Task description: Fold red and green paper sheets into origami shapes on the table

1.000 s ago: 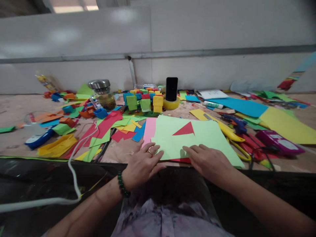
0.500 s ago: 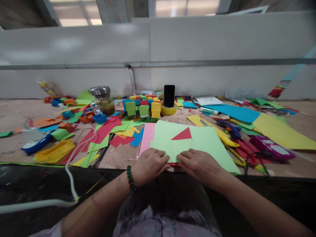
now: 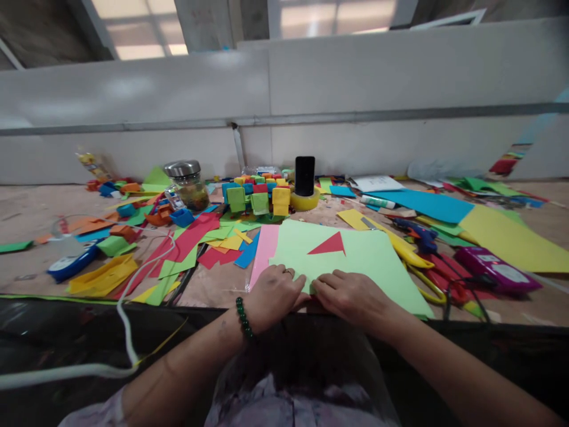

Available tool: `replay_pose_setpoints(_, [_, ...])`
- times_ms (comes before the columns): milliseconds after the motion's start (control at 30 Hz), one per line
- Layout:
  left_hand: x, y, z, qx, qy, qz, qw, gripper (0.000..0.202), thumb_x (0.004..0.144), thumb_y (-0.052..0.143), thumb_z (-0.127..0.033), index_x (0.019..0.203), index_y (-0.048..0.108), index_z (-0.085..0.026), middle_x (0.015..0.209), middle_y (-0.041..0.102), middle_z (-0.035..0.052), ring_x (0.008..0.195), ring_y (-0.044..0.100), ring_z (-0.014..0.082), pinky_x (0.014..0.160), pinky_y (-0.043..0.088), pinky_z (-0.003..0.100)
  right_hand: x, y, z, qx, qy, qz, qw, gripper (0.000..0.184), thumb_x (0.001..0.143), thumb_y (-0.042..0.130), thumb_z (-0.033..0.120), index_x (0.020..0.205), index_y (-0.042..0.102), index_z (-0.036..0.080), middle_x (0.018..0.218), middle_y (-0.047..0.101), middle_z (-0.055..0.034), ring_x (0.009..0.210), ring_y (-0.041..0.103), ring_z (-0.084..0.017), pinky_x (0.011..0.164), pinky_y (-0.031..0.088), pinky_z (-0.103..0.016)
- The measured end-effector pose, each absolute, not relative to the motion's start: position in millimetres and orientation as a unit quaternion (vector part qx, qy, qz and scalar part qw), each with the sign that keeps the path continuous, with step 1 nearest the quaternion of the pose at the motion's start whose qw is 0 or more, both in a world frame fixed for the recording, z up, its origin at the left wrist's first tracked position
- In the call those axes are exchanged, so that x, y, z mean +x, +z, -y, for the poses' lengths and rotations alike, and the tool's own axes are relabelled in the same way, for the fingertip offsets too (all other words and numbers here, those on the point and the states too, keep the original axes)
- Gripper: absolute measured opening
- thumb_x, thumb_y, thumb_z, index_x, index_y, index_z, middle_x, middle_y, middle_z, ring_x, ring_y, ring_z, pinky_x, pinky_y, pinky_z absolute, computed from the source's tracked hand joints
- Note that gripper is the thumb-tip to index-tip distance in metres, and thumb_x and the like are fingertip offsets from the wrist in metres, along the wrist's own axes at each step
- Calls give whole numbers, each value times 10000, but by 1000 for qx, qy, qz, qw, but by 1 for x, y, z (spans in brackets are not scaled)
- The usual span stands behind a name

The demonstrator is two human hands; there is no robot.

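Note:
Both hands are close together at the near edge of a light green paper sheet (image 3: 368, 261). My left hand (image 3: 275, 296), below a green bead bracelet (image 3: 243, 315), has its fingers curled and its thumb pressed in. My right hand (image 3: 351, 299) mirrors it, fingertips bent down on the sheet's front edge. A piece of red paper is pinched under the fingers and mostly hidden by them. On the green sheet, just beyond the hands, lies a red paper triangle (image 3: 329, 244). A pink sheet (image 3: 262, 252) shows from under its left side.
Small folded paper chairs (image 3: 259, 198) stand behind, beside a phone (image 3: 304, 176) on a tape roll (image 3: 304, 202). Left are a glass jar (image 3: 190, 190), paper scraps and a white cable (image 3: 127, 326). Right are a glue gun (image 3: 418, 234), yellow scissors (image 3: 427, 284) and a purple device (image 3: 495, 270).
My hands have drawn slightly closer together at the sheet's near edge, and the red paper between them is now more covered. The view has shifted a little.

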State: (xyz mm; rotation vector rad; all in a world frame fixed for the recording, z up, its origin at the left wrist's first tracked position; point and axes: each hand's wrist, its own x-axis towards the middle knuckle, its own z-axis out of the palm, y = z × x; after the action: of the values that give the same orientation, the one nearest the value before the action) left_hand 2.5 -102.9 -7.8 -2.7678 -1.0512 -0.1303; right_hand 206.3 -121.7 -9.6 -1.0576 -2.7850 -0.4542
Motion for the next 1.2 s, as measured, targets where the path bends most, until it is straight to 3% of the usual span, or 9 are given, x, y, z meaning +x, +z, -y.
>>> replay_pose_setpoints(200, [5, -15, 101, -947, -73, 300, 91, 62, 917, 529, -162, 936, 588, -163, 846, 667, 39, 757, 619, 207, 672, 475, 329, 204, -15, 114, -329, -190, 917, 124, 157, 866, 567, 123, 717, 587, 170, 664, 596, -30, 604, 475, -174, 537, 268, -323])
replay_pose_setpoints(367, [12, -18, 91, -931, -142, 310, 129, 95, 922, 515, -154, 971, 596, -145, 949, 677, 73, 866, 611, 217, 788, 476, 356, 208, -6, 103, -312, -217, 912, 156, 173, 903, 525, 131, 757, 612, 165, 701, 600, -34, 665, 476, -185, 588, 296, -333])
replay_pose_setpoints(600, [-20, -21, 88, -936, -97, 316, 121, 97, 905, 517, -134, 935, 603, -168, 921, 686, 46, 933, 610, 215, 979, 394, 426, 218, -20, 101, -308, -185, 923, 140, 213, 910, 502, 117, 722, 586, 174, 687, 598, -29, 636, 469, -174, 579, 293, -325])
replay_pose_setpoints(700, [-43, -13, 94, -924, -75, 362, 94, 106, 910, 521, -187, 943, 622, -178, 971, 694, 59, 1027, 595, 244, 994, 377, 447, 219, -22, 100, -324, -173, 923, 118, 214, 905, 501, 96, 729, 593, 174, 701, 614, -34, 652, 496, -175, 581, 302, -319])
replay_pose_setpoints(800, [-47, -6, 102, -901, -110, 410, 93, 291, 953, 467, -342, 1134, 609, -165, 1192, 648, 103, 1160, 532, 295, 999, 365, 474, 214, -18, 99, -353, -150, 921, 71, 143, 872, 555, 102, 762, 616, 170, 748, 641, -46, 686, 537, -185, 576, 318, -314])
replay_pose_setpoints(867, [-36, -7, 108, -902, -133, 404, 77, 547, 927, 440, -552, 1268, 547, -138, 1294, 592, 133, 1191, 503, 322, 1000, 368, 479, 207, -14, 99, -383, -120, 915, 39, 63, 845, 639, 226, 824, 639, 166, 800, 657, -65, 717, 565, -205, 578, 344, -314])
replay_pose_setpoints(967, [-13, -17, 115, -918, -123, 377, 20, 822, 816, 399, -762, 1301, 529, -113, 1213, 629, 139, 1103, 552, 311, 991, 388, 466, 197, -10, 104, -418, -89, 904, 17, 315, 801, 685, 441, 963, 653, 172, 847, 666, -79, 719, 585, -236, 573, 391, -327])
replay_pose_setpoints(1067, [-2, -31, 119, -915, -108, 389, 10, 870, 790, 377, -792, 1317, 525, -115, 1200, 634, 146, 1086, 571, 310, 989, 390, 466, 197, -10, 111, -406, -102, 908, 8, 240, 850, 636, 286, 1066, 643, 181, 924, 682, -81, 745, 601, -234, 602, 449, -335])
replay_pose_setpoints(1200, [-12, -38, 120, -919, -101, 378, 47, 845, 817, 376, -752, 1353, 493, -109, 1311, 579, 179, 1211, 523, 319, 1040, 351, 465, 219, -18, 123, -399, -132, 907, 33, 297, 828, 579, 97, 1115, 639, 139, 1070, 688, -112, 850, 613, -238, 684, 515, -346])
